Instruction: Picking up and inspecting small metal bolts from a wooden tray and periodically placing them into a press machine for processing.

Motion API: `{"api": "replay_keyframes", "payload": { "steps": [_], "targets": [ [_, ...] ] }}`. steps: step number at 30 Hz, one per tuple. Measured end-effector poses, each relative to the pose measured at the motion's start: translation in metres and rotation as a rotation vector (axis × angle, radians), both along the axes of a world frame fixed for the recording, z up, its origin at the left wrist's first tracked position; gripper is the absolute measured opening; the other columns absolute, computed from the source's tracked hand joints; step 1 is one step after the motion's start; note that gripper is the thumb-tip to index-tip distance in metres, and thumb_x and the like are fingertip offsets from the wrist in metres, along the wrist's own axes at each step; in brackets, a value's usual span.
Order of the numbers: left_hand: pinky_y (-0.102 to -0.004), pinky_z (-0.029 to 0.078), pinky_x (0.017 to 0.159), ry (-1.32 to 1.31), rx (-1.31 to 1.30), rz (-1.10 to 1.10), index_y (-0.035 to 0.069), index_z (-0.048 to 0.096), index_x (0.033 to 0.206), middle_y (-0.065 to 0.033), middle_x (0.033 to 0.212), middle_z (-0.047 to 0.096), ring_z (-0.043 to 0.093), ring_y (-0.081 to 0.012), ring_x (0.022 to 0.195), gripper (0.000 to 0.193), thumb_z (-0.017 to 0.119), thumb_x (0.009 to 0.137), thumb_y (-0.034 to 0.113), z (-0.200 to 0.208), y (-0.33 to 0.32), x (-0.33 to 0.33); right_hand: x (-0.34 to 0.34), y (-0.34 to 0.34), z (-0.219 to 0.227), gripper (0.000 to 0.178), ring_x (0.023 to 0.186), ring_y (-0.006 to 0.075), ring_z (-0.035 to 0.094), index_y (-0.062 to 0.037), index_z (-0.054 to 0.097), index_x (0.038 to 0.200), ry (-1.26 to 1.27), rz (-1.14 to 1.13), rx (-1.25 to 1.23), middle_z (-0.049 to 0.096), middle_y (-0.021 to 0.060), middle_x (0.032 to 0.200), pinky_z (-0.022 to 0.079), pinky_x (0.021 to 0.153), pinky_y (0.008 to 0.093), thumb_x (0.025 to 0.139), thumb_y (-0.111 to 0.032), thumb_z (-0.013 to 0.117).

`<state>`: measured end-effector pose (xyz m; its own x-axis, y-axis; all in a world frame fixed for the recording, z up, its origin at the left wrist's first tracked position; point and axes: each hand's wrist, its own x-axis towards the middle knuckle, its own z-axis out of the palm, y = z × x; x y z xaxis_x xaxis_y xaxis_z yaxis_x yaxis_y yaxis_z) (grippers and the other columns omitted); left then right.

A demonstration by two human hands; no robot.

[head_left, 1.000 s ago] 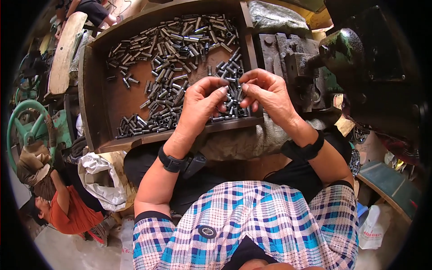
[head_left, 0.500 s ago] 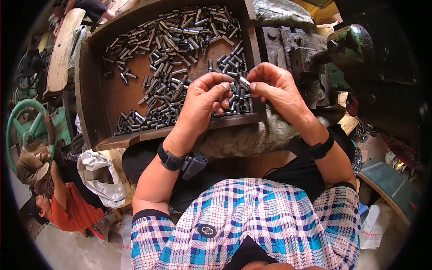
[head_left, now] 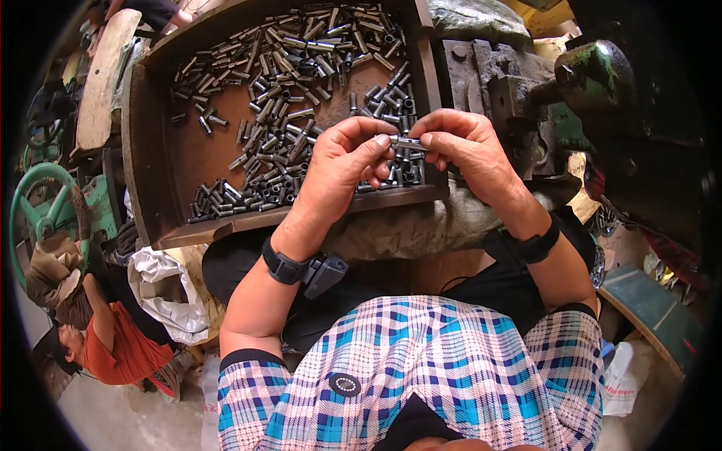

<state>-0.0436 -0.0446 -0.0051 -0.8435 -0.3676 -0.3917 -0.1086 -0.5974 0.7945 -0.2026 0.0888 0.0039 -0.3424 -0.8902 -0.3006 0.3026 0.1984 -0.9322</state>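
A short shiny metal tube (head_left: 407, 143) spans the gap between my two hands, roughly level. My left hand (head_left: 344, 161) pinches its left end between thumb and forefinger, the other fingers curled. At the other end, the thumb and fingers of my right hand (head_left: 465, 144) close on it. Whether it is one tube or two pieces end to end, I cannot tell. Both hands are above the right front part of a brown wooden tray (head_left: 218, 120). Many dark metal tubes (head_left: 274, 150) lie loose in that tray.
A dark, greasy machine (head_left: 519, 94) stands right of the tray. Sacking (head_left: 391, 237) lies under the tray's front edge. To the left are an open white sack (head_left: 162, 293), a green handwheel (head_left: 45, 203) and another person in an orange top (head_left: 128, 349).
The right-hand piece, tilted before, now lies level and meets my left fingertips. My right hand has shifted slightly. The tray's contents look the same.
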Motion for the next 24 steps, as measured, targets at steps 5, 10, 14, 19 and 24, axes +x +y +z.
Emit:
{"api": "replay_keyframes", "payload": {
  "steps": [5,10,14,19,24],
  "targets": [
    [-0.0156,0.046,0.051,0.008,-0.006,-0.001,0.001,0.058,0.105,-0.0034,0.079,0.062,0.057,-0.0051,0.060,0.020,0.060,0.089,0.011,-0.003,0.000,0.000,0.001,-0.001,-0.003,0.013,0.065,0.0036,0.056,-0.0001,0.066,0.092,-0.100,-0.021,-0.016,0.062,0.0004,0.078,0.044,0.055,0.0156,0.085,-0.009,0.060],
    [-0.0176,0.049,0.054,0.054,-0.038,-0.005,0.000,0.060,0.106,-0.0039,0.081,0.063,0.061,-0.0072,0.064,0.020,0.061,0.088,0.010,0.001,-0.001,0.002,-0.001,0.000,-0.006,0.011,0.065,0.0044,0.056,-0.0002,0.065,0.093,-0.254,-0.034,-0.037,0.061,0.0000,0.076,0.044,0.056,0.0161,0.085,-0.008,0.062],
    [-0.0184,0.049,0.055,0.074,-0.160,-0.011,-0.001,0.061,0.106,-0.0042,0.081,0.064,0.061,-0.0076,0.065,0.021,0.061,0.088,0.009,0.002,0.000,0.004,0.000,0.002,0.001,0.011,0.066,0.0067,0.059,-0.0014,0.064,0.092,-0.329,-0.045,-0.022,0.062,0.0010,0.076,0.046,0.057,0.0172,0.084,-0.008,0.065],
    [-0.0182,0.048,0.053,0.062,-0.189,-0.021,0.001,0.064,0.105,-0.0040,0.078,0.065,0.060,-0.0070,0.061,0.020,0.062,0.087,0.010,0.005,0.004,0.005,-0.004,0.005,0.003,0.012,0.068,0.0097,0.061,-0.0015,0.063,0.091,-0.480,-0.042,0.057,0.062,0.0032,0.079,0.049,0.058,0.0196,0.083,-0.008,0.067],
    [-0.0183,0.048,0.053,0.047,-0.226,-0.016,0.002,0.064,0.104,-0.0039,0.078,0.065,0.060,-0.0068,0.061,0.019,0.063,0.087,0.010,0.004,0.006,0.006,-0.005,0.007,0.003,0.011,0.068,0.0114,0.063,-0.0007,0.061,0.090,-0.547,-0.060,0.110,0.062,0.0047,0.081,0.052,0.058,0.0229,0.082,-0.007,0.067]
  ]
}}
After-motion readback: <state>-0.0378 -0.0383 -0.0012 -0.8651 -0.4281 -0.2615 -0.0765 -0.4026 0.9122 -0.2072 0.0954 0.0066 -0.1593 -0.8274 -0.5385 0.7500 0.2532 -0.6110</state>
